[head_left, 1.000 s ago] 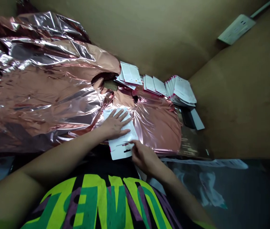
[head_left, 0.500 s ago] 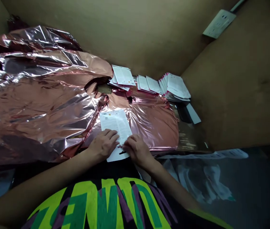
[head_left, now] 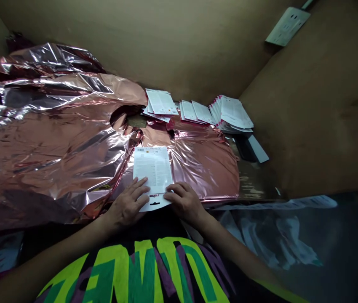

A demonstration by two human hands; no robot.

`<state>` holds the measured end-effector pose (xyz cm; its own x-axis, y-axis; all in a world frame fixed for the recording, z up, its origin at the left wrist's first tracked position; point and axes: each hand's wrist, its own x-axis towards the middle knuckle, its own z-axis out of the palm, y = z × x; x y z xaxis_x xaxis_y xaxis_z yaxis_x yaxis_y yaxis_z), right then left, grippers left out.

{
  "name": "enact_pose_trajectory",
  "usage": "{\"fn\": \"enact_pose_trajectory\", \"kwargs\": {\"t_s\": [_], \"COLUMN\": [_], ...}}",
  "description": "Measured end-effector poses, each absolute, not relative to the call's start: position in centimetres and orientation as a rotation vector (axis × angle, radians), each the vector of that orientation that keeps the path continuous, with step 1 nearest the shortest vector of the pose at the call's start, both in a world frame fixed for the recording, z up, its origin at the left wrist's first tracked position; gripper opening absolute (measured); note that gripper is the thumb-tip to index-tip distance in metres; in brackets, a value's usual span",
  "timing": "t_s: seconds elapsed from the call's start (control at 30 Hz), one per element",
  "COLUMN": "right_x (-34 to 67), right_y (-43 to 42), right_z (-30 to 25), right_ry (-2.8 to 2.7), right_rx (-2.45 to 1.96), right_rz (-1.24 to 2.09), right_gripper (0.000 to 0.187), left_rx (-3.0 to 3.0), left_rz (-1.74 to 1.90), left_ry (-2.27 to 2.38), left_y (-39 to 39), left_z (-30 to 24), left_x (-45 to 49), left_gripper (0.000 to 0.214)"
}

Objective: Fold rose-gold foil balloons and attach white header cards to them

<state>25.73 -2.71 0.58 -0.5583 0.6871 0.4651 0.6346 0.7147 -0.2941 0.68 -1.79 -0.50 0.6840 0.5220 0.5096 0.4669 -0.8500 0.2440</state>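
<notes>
A white printed packet (head_left: 153,170) with a slotted hang hole lies flat in front of me, its barcode end pointing away. My left hand (head_left: 130,200) rests on its lower left edge, with the fingers stretched out and apart. At the lower right edge, my right hand (head_left: 185,201) has its fingers bent and pinches the packet's border near the hang-hole flap. Beneath the packet is shiny pink foil sheeting (head_left: 204,164). A small dark mark shows on the packet just above the slot.
Similar white packets lie along the back wall: a small pile (head_left: 161,102), a short row (head_left: 198,111) and a fanned stack (head_left: 234,112). A large heap of pink foil (head_left: 49,143) covers the left side. A power socket (head_left: 288,26) hangs at upper right. Clear plastic (head_left: 276,240) lies lower right.
My left hand has slid left and spread its fingers at the packet's edge. My right fingers have shifted toward the right border. The packet now lies straighter, and its slot is uncovered.
</notes>
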Motion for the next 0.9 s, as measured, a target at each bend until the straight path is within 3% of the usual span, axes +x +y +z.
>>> {"fn": "enact_pose_trajectory", "kwargs": {"t_s": [0.13, 0.27, 0.53, 0.7, 0.83, 0.9], "right_x": [25.8, 25.4, 23.8, 27.2, 24.4, 21.5], "right_y": [-1.9, -2.1, -4.4, -4.9, -4.0, -1.7], "right_z": [0.4, 0.7, -1.3, 0.2, 2.4, 3.2], "right_ry": [-2.221, -2.08, -2.62, -2.175, -2.031, -2.008], "right_rx": [-1.068, -1.302, -1.139, -1.612, -1.365, -1.196], "right_rz": [0.289, 0.369, 0.059, 0.034, 0.252, 0.163], "right_gripper": [0.014, 0.017, 0.067, 0.087, 0.133, 0.134], "left_rx": [2.581, 2.606, 2.938, 2.898, 2.662, 2.31], "left_rz": [0.973, 1.017, 0.728, 1.049, 1.483, 1.577], "left_ry": [0.921, 1.122, 0.907, 0.933, 1.124, 1.32], "left_y": [-1.9, -2.1, -2.2, -2.3, -0.4, 1.7], "left_z": [-0.6, -0.2, -0.2, 1.0, 7.0, 11.0], "left_x": [0.2, 0.1, -0.5, -1.1, 0.1, 1.8], "left_gripper": [0.002, 0.022, 0.047, 0.05, 0.039, 0.026]}}
